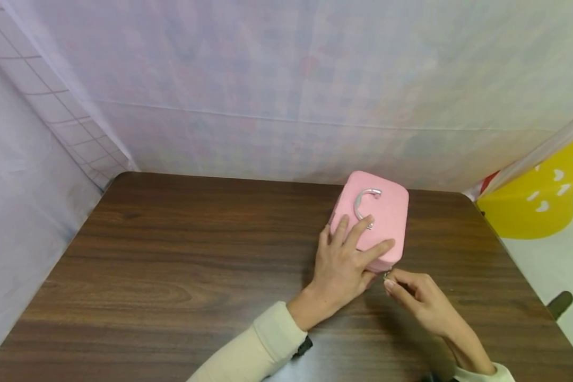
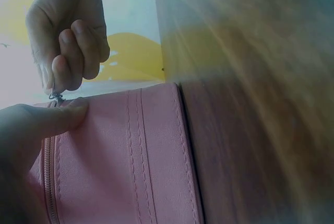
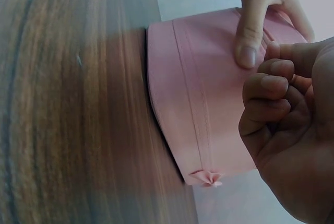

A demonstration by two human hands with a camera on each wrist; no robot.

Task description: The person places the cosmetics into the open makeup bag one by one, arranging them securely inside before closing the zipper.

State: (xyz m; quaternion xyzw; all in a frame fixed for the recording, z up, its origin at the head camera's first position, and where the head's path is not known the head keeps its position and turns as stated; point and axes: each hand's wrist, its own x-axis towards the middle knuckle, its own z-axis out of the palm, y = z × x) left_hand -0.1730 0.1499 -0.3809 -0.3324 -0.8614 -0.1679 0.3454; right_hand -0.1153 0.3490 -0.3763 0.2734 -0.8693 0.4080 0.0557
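A pink zippered case (image 1: 387, 212) with a silvery curved handle (image 1: 359, 204) on its lid stands on the wooden table. Across the lid spread the fingers of my left hand (image 1: 341, 265), while its thumb presses the case's side beside the zipper (image 2: 49, 177). At the near corner my right hand (image 1: 425, 300) pinches the small metal zipper pull (image 2: 55, 96) between thumb and index finger. Its other fingers are curled in the right wrist view. A small pink bow (image 3: 207, 177) sits low on the case's side. How far the zipper is open cannot be made out.
The brown wooden table (image 1: 172, 254) reaches back to a pale patterned curtain (image 1: 277, 95). More white sheeting (image 1: 24, 185) hangs at the left. Beyond the right edge lies a yellow shape (image 1: 530, 207) on a white surface.
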